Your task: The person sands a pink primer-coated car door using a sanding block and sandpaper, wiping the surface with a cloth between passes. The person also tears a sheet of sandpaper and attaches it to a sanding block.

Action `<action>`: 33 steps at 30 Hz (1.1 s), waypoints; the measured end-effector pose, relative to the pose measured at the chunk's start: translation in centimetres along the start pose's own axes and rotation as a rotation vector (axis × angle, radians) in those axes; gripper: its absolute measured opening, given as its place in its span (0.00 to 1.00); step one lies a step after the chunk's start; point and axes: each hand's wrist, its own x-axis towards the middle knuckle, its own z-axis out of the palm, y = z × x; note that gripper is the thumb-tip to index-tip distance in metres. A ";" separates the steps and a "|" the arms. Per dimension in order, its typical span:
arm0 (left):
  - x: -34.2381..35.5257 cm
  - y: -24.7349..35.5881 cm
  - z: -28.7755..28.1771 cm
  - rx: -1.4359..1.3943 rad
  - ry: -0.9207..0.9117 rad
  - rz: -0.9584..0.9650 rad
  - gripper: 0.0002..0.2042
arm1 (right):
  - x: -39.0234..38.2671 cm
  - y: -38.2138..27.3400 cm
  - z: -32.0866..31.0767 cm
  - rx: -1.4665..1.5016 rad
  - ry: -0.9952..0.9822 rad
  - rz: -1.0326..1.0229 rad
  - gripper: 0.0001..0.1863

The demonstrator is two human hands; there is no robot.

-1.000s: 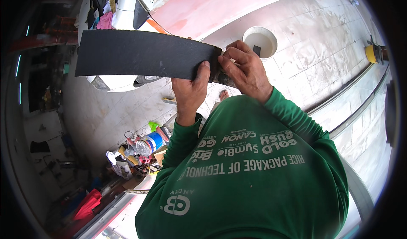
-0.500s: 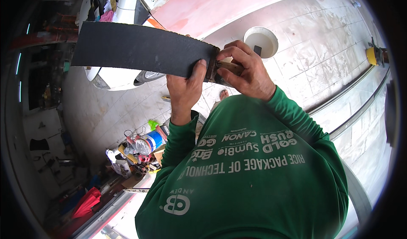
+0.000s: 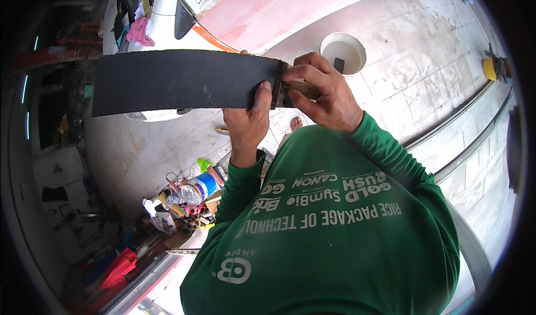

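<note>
A long black strip of sandpaper (image 3: 184,80) stretches out to the left across the view, slightly bowed, with ragged long edges. My left hand (image 3: 249,113) grips its right part from below, thumb on the dark face and the other fingers behind. At the strip's right end is a dark brown, worn band (image 3: 281,86). My right hand (image 3: 324,89) is closed there, thumb and fingers pinching a pale, wood-coloured piece (image 3: 304,87) beside the band. Whether this piece is joined to the strip is hidden by the fingers.
A white bucket (image 3: 362,55) of cloudy water stands on the tiled floor, a dark piece at its rim. Beyond is a white car with a pinkish sanded panel (image 3: 268,13). A blue-banded can (image 3: 202,187) sits among clutter at lower left; a pink cloth (image 3: 139,31) lies on the car.
The free left end of the sandpaper has swung down toward me, so the strip lies more level. My left hand has shifted slightly; both hands keep their hold.
</note>
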 end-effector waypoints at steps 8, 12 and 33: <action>-0.5 -0.1 0.8 -0.076 0.065 0.024 0.24 | 0.1 1.6 0.0 -0.124 0.029 -0.104 0.17; -0.8 -0.7 0.6 -0.036 0.038 0.040 0.24 | 0.3 0.6 -0.3 -0.121 0.024 -0.062 0.28; -0.6 -0.8 0.7 -0.110 0.040 -0.019 0.26 | 0.3 0.5 0.2 -0.242 -0.003 -0.008 0.42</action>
